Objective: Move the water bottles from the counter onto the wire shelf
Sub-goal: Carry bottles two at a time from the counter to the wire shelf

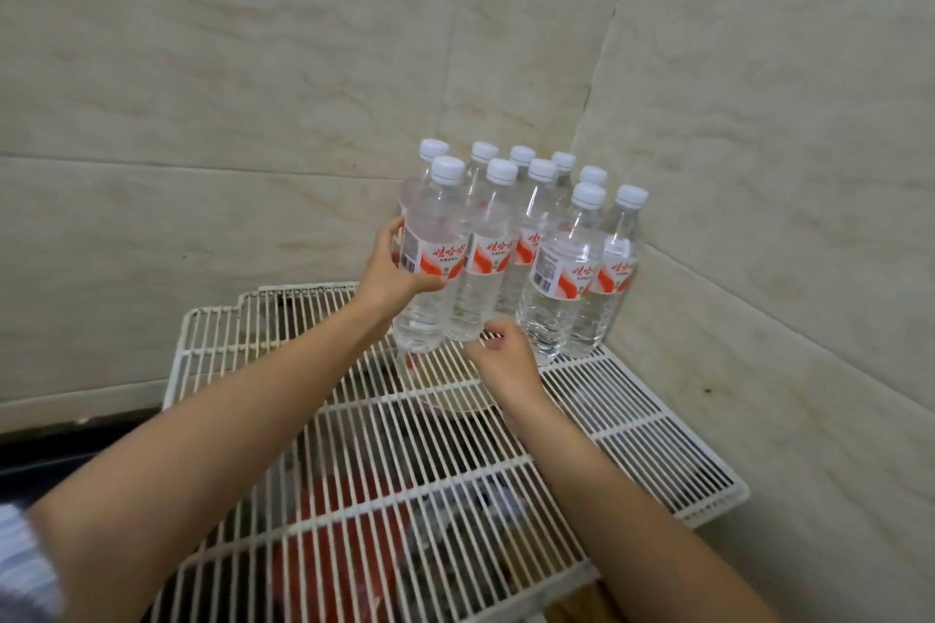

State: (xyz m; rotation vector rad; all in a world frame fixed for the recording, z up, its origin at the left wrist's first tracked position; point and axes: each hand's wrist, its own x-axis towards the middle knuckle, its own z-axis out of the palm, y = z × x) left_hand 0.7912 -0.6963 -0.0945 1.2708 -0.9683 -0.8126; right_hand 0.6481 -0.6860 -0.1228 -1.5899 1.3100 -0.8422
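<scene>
Several clear water bottles [569, 263] with white caps and red-and-white labels stand in a cluster on the far corner of the white wire shelf [632, 425]. My left hand [392, 268] grips the front-left bottle [430, 263] around its label, its base just above the wires. My right hand [501, 359] hovers below the neighbouring bottle [480, 268], fingers loosely curled and holding nothing.
Beige tiled walls meet in a corner right behind the bottles. Red and dark items show blurred under the shelf wires. A dark counter edge [60, 450] lies at the left. The near half of the shelf carries no bottles.
</scene>
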